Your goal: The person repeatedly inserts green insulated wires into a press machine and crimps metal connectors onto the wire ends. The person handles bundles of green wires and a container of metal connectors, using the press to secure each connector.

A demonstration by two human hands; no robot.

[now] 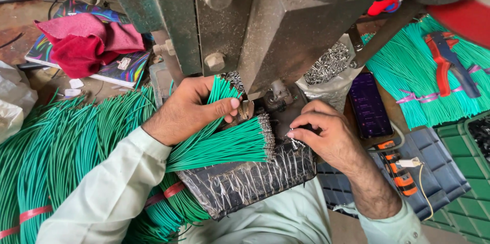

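My left hand point(190, 111) grips a small bunch of green wires point(220, 91), holding their ends up toward the die of the dark metal press point(286, 24). Below it a thicker bundle of green wires with metal terminals point(240, 144) lies across a tape-wrapped black pad point(245, 180). My right hand point(326, 134) rests at the right of the die, fingertips pinching a small metal terminal beside the bundle's ends. Both sleeves are pale green.
A large heap of green wires point(56, 147) tied with red tape fills the left. More green bundles point(413, 81) and a red wire stripper point(449, 60) lie at right. A phone point(370, 106), an orange utility knife point(400, 170), loose terminals point(326, 65) and a red cloth point(89, 42) surround the press.
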